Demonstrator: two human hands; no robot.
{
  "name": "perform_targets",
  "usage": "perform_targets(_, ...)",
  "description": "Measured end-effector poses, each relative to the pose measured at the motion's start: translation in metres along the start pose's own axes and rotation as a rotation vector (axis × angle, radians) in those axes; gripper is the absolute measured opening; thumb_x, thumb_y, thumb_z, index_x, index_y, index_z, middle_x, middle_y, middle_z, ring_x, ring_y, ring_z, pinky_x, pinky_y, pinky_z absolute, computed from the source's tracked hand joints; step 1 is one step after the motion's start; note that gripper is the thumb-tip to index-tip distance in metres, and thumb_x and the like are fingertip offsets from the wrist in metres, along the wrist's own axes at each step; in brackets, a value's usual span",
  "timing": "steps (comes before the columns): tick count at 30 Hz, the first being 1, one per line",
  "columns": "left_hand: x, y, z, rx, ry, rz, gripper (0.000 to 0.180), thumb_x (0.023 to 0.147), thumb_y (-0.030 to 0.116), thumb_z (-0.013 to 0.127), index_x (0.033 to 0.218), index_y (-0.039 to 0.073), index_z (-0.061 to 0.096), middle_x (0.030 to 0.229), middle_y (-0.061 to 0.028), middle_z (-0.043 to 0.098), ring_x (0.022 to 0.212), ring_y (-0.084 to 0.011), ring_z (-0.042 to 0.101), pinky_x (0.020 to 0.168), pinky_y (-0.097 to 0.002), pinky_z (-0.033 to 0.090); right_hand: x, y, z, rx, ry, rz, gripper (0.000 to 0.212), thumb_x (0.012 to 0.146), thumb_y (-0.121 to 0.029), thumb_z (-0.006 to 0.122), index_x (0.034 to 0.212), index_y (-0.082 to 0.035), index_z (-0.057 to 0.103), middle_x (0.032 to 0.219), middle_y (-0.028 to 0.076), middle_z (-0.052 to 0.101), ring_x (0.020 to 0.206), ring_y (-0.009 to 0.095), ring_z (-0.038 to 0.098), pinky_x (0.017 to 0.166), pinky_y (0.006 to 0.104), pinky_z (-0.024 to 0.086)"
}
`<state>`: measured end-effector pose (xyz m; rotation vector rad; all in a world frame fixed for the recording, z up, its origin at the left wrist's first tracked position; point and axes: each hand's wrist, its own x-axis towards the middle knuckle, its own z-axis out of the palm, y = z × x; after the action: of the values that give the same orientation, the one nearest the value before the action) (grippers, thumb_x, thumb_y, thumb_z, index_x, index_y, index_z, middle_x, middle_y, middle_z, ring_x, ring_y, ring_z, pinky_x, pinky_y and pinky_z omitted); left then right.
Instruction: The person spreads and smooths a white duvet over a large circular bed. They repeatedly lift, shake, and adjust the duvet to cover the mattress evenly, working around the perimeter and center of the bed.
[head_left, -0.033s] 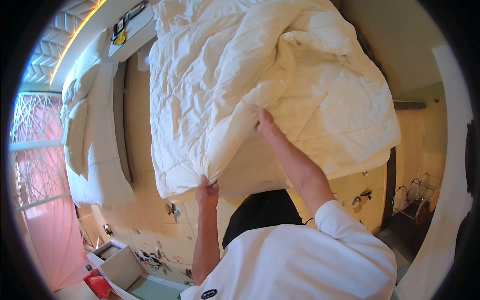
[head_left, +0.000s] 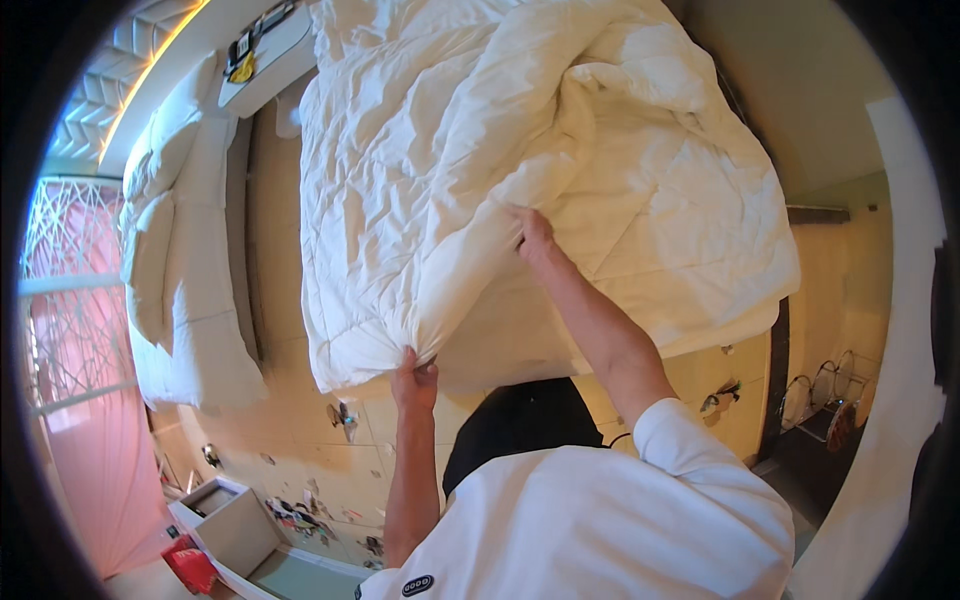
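Left hand (head_left: 413, 378), nearest the person: fingers clamped on a bunched corner of the white duvet (head_left: 520, 170) at the bed's near edge. Right hand (head_left: 534, 237), farther in: fingers closed on a fold of the same duvet, arm stretched over the bare mattress (head_left: 520, 335). Duvet lies crumpled across most of the bed, piled toward the far side. Across the floor gap to the left, a second bed (head_left: 185, 280) with white bedding. Nightstand (head_left: 265, 55) sits between the beds at the far end.
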<state>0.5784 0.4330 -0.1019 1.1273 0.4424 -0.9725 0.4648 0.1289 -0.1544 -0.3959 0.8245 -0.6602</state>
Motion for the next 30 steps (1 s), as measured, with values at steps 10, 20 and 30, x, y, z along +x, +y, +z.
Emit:
perform_targets(10,0.03,-0.035,-0.023,0.111,0.174,-0.238,0.01,0.088,0.016,0.058,0.088,0.007,0.052,0.072,-0.0033,0.055,0.058,-0.0162,0.053,0.042,-0.0223,0.034,-0.203,0.017,-0.041,-0.395,0.522,-0.193,0.038,0.07,-0.015,0.07,0.103,0.001,0.06,0.087,0.005,0.064,0.073,0.014,0.059,0.051,0.0262,0.044)
perform_targets(20,-0.008,-0.12,0.04,0.319,-0.482,-0.502,0.049,0.088,0.037,0.057,0.122,0.006,0.043,0.113,-0.0123,0.053,0.099,-0.0259,0.052,0.088,-0.0399,0.042,-0.201,0.053,-0.066,-0.196,0.459,0.117,0.038,0.071,-0.025,0.07,0.101,-0.006,0.057,0.075,0.005,0.06,0.05,0.016,0.053,0.039,0.0274,0.039)
perform_targets(30,-0.025,-0.146,0.093,-0.033,-0.039,-0.287,0.038,0.089,0.014,0.053,0.125,0.006,0.046,0.121,-0.0108,0.053,0.113,-0.0276,0.049,0.096,-0.0469,0.039,-0.116,-0.002,-0.134,0.217,0.107,0.389,0.044,0.077,-0.025,0.063,0.117,-0.008,0.053,0.115,0.009,0.057,0.106,0.028,0.053,0.091,0.0451,0.044)
